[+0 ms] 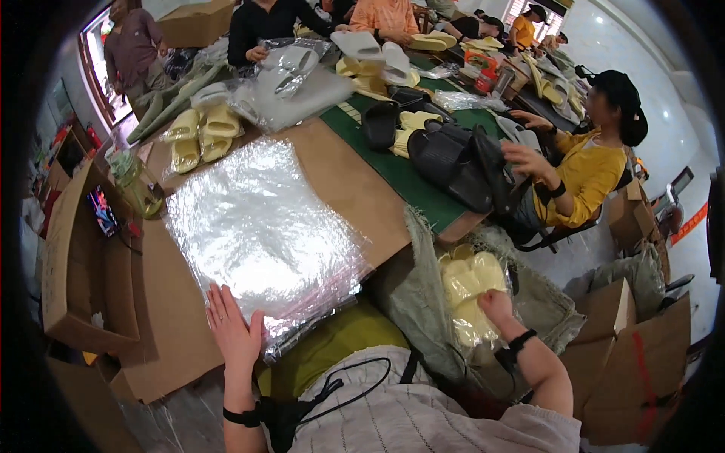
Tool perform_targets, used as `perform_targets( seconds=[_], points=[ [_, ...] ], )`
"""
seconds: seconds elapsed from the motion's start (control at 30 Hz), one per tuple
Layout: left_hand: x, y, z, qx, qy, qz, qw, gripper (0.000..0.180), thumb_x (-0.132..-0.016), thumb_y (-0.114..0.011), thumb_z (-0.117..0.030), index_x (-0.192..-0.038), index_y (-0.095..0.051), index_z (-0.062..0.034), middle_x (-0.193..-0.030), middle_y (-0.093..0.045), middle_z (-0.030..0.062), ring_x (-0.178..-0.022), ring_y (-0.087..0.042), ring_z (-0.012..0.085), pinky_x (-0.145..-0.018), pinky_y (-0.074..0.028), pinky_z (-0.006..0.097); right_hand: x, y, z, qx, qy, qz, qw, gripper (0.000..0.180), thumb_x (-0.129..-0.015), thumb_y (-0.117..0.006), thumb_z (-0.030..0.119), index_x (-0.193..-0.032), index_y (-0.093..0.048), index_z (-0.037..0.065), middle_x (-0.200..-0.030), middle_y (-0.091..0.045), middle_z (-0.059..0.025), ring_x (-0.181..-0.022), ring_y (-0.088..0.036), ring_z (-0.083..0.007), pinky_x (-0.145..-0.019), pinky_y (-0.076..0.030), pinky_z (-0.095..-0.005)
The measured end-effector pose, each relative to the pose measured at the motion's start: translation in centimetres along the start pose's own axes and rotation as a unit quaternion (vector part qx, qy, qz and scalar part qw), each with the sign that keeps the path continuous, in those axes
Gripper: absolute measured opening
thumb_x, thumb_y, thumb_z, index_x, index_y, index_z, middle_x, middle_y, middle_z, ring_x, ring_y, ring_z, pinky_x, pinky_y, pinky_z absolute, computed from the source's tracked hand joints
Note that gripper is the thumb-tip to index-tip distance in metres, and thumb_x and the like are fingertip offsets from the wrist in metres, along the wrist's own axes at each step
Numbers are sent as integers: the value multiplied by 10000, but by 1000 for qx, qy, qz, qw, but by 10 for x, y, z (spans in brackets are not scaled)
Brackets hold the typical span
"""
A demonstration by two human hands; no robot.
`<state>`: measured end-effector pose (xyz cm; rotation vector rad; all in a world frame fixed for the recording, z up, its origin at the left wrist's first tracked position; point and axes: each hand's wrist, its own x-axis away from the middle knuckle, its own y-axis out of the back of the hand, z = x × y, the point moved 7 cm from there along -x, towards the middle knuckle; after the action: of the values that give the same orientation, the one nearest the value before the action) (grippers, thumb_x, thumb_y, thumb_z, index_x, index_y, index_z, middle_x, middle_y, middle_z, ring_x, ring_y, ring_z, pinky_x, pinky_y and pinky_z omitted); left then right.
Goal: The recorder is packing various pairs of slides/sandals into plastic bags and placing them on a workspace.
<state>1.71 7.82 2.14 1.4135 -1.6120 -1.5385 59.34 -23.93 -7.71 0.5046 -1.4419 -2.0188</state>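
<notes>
My left hand [236,331] lies with its fingers stretched out on the near left edge of a stack of clear plastic bags [257,219]. The stack is shiny and has a pinkish strip along its near edge. Off to the right, my right hand [496,306] is closed in a fist at the edge of a clear bag of pale yellow slippers [472,291]. It appears to grip the plastic, though the fingertips are hidden. That bag sits in the mouth of a grey-green woven sack [419,294].
Cardboard [362,192] covers the table. At left stand an open carton [91,264], a phone [103,211] and a greenish bottle [134,181]. Bagged yellow slippers [200,136] lie beyond the stack. A co-worker in yellow [585,177] sits right, by black slippers [453,166]; others work farther back.
</notes>
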Motion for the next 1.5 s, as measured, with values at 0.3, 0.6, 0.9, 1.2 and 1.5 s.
perform_targets(
  seconds=[0.3, 0.6, 0.9, 1.2, 1.5],
  points=[
    [-5, -4, -5, 0, -6, 10, 1000, 867, -940, -611, -425, -1565, -211, 24, -1646, -178, 237, -1519, -182, 408, -1217, -157, 540, -128, -7, -185, 155, -205, -5, 966, 331, -891, -661, 299, -1073, -718, 29, -1106, -713, -211, -1012, -687, -394, -839, -561, -475],
    [-9, -12, -3, 13, -3, 26, 1000, 887, -927, -617, -431, -1568, -206, 23, -1648, -176, 235, -1522, -178, 405, -1217, -161, 538, -88, -57, -281, -192, -241, 19, 951, 330, -915, -631, 233, -1162, -709, 30, -1237, -683, -190, -1124, -639, -409, -899, -528, -467],
    [0, 1, 3, 0, 16, 6, 1000, 875, -923, -621, -443, -1554, -235, 25, -1641, -184, 249, -1518, -179, 419, -1206, -171, 564, -132, 142, 96, 66, 92, -257, 960, 161, -899, -661, 242, -864, -675, 85, -835, -666, -126, -841, -669, -328, -692, -532, -436],
    [13, 3, 16, 15, 54, 30, 998, 939, -901, -601, -561, -1541, -267, 40, -1629, -186, 280, -1523, -167, 415, -1208, -158, 578, -286, 133, 152, -127, 0, -235, 963, 809, -806, -764, 460, -1376, -520, -61, -1390, -556, -256, -1296, -521, -400, -1084, -428, -458],
    [12, -3, 9, 28, 32, -22, 999, 943, -912, -540, -662, -1517, -329, 30, -1604, -246, 284, -1495, -231, 444, -1197, -180, 595, -333, 127, 101, -488, -12, -263, 832, 730, -905, -769, 300, -1427, -466, -110, -1458, -516, -223, -1317, -519, -323, -1073, -425, -409]
  ],
)
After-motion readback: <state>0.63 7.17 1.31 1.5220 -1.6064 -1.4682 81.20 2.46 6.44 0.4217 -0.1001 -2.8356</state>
